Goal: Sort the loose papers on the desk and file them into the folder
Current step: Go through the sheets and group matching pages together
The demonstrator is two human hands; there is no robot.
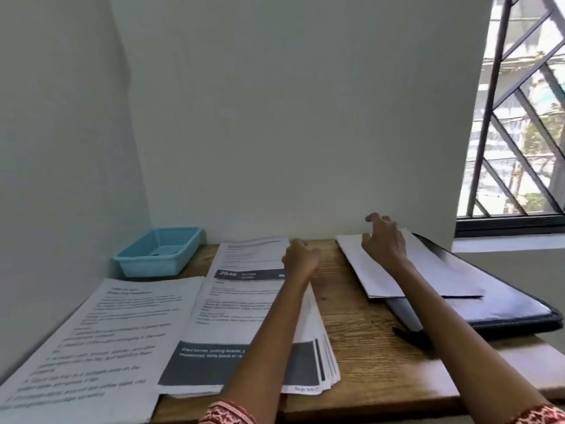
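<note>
A fanned stack of printed papers (pixel 244 304) with dark banners lies mid-desk. My left hand (pixel 301 260) rests curled at the stack's far right edge; whether it pinches a sheet I cannot tell. Left of it lies another pile of text pages (pixel 101 341). On the right, a dark blue folder (pixel 504 307) lies on the desk with a blank white sheet (pixel 385 270) on top of it. My right hand (pixel 385 240) hovers over the far end of that sheet with loosely spread fingers, holding nothing.
A light blue plastic basket (pixel 159 255) stands at the back left by the wall. A black pen (pixel 411 336) lies near the folder's front corner. The wooden desk (pixel 367 347) ends at the right below a barred window (pixel 519 117).
</note>
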